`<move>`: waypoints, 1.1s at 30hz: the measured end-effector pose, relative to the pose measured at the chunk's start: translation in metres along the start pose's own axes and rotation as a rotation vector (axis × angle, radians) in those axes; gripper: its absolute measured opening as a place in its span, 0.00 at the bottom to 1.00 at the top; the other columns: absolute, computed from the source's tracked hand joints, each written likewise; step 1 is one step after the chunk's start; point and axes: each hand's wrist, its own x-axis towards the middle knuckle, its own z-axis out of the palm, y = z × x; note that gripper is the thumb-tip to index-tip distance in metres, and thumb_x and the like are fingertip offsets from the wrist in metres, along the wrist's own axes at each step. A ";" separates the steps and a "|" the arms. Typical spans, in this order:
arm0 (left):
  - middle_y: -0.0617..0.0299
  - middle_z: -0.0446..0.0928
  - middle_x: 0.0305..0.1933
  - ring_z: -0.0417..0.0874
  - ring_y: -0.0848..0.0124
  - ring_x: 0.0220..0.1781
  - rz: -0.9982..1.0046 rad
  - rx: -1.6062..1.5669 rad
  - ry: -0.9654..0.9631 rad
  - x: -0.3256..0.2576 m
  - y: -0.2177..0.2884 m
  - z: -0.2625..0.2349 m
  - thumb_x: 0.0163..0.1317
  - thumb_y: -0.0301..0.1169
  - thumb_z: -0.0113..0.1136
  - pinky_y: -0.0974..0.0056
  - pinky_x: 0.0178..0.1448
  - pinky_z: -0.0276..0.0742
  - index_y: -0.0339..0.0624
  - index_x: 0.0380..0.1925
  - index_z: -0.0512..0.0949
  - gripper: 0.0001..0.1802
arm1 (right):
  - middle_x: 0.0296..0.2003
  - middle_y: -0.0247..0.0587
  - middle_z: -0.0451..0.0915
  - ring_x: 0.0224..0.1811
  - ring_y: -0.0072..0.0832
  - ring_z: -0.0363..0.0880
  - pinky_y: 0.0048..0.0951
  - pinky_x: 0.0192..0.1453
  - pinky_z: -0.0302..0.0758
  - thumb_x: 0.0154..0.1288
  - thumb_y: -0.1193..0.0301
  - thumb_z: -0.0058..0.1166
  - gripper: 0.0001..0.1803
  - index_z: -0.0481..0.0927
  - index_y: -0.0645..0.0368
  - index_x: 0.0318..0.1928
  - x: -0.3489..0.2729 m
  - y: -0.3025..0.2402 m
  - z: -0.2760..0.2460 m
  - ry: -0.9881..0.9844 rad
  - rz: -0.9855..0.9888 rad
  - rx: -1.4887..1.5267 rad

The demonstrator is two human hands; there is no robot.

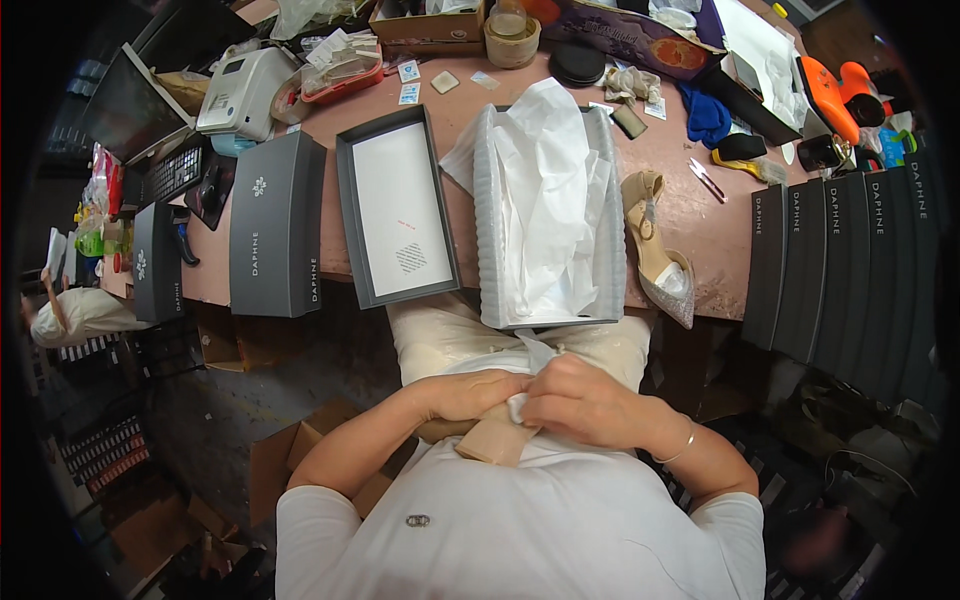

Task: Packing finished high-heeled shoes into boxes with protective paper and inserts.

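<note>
At my lap, close to my shirt, both hands work on a beige shoe (496, 441), of which only a tan part shows below the fingers. My left hand (468, 393) is wrapped round it from the left. Pinched fingers of my right hand (588, 402) press white tissue paper (517, 406) against it; a white scrap sticks up above the hands. Beyond them, an open shoe box (486, 230) lined with white tissue (550, 170) rests at the table edge. To its right lies a beige heeled shoe (662, 250) with an ankle strap and a glittery toe.
An upturned box lid (404, 215) lies left of the open box, beside a closed grey shoe box (275, 225). Several grey boxes (835, 260) stand in a row at right. Small scissors (707, 180) lie on the pink table (700, 240). Another person (80, 315) is at far left.
</note>
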 end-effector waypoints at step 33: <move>0.49 0.72 0.61 0.70 0.61 0.64 -0.007 0.158 0.047 -0.003 0.001 -0.002 0.74 0.42 0.31 0.61 0.70 0.60 0.34 0.60 0.70 0.28 | 0.35 0.38 0.73 0.40 0.34 0.71 0.33 0.44 0.67 0.58 0.72 0.51 0.09 0.77 0.59 0.40 0.015 -0.009 0.002 -0.085 0.021 -0.044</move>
